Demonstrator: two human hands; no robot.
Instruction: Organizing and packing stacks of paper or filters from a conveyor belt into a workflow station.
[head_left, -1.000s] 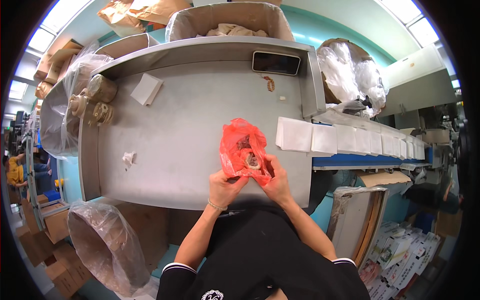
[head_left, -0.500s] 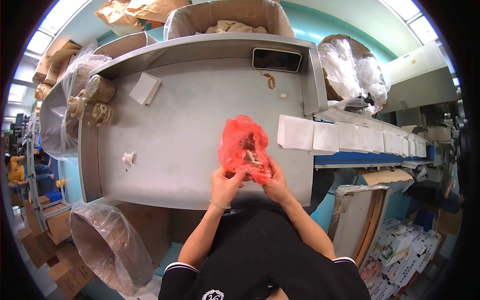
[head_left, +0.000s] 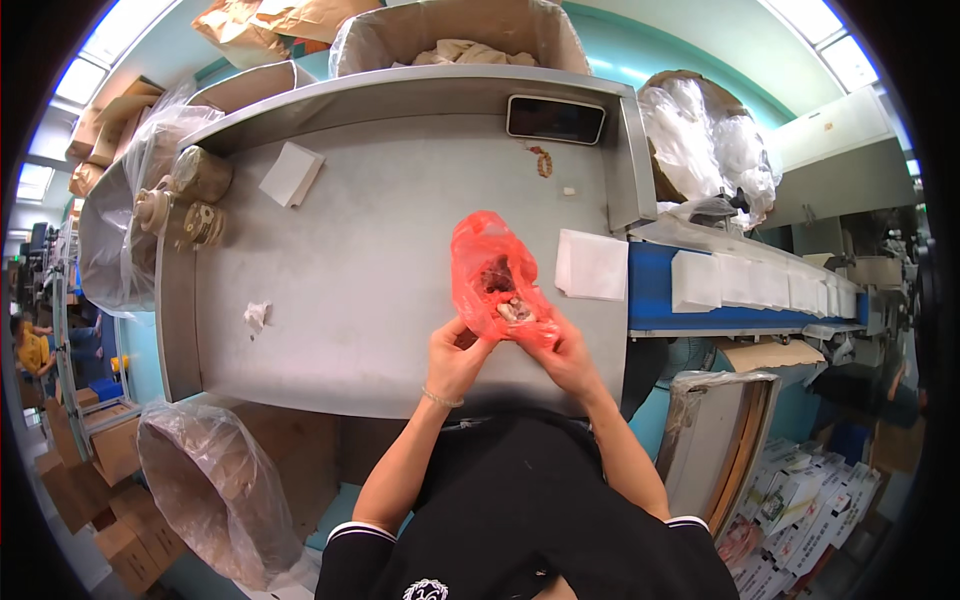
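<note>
A thin red plastic bag (head_left: 478, 240) is held up over the metal table, its mouth spread toward me. Dark reddish-brown bits and a pale piece (head_left: 517, 311) show inside; I cannot tell what they are. My left hand (head_left: 458, 358), with a beaded bracelet at the wrist, pinches the near left edge of the bag. At the near right edge, my right hand (head_left: 564, 358) grips it too. White packets (head_left: 591, 265) lie stacked at the table's right edge, just beyond the right hand.
A blue conveyor belt (head_left: 650, 275) carries a row of white packets off to the right. On the steel table (head_left: 350, 250) are a phone (head_left: 556, 119), a beaded bracelet (head_left: 542, 162), another white packet (head_left: 292, 174), crumpled tissue (head_left: 257, 317) and jars (head_left: 203, 226). Plastic-lined bins (head_left: 215, 490) stand around it.
The bag's mouth has turned more toward me, showing more of its contents. My right hand has shifted slightly right. The packets on the belt have moved right, away from the stack.
</note>
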